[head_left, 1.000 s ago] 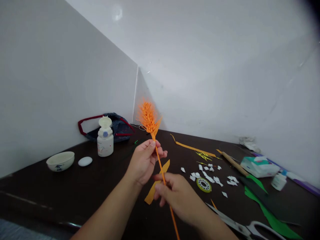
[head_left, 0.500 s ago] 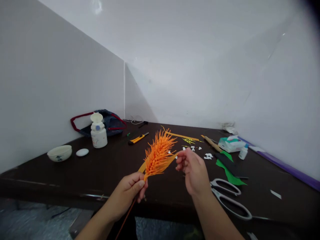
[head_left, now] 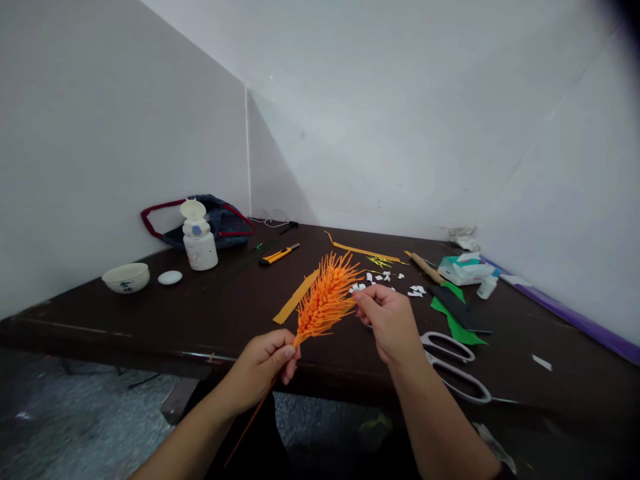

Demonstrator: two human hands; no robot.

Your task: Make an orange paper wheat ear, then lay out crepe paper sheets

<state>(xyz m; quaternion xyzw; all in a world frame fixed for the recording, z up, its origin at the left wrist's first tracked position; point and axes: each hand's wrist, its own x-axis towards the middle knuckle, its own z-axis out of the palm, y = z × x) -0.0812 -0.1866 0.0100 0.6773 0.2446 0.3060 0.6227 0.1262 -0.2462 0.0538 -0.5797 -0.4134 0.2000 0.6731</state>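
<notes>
My left hand is closed around the base of an orange crepe-paper wheat ear, whose thin stem slants down below the fist. The ear tilts up to the right, with fine bristles fanning out. At its right edge my right hand is closed in a pinch, its fingertips on a bit of orange paper strip by the bristles. How the strip joins the ear is hard to make out. Behind the ear a flat yellow-orange paper strip lies on the dark table.
Scissors lie beside my right forearm. White paper bits, green paper, a small glue bottle and a tissue pack are on the right. Toward the left are a utility knife, a white bottle and a bowl.
My right hand has stayed by the ear's right edge, and the strip that stretched out to its fingers now shows much less. The camera has tipped down a little.
</notes>
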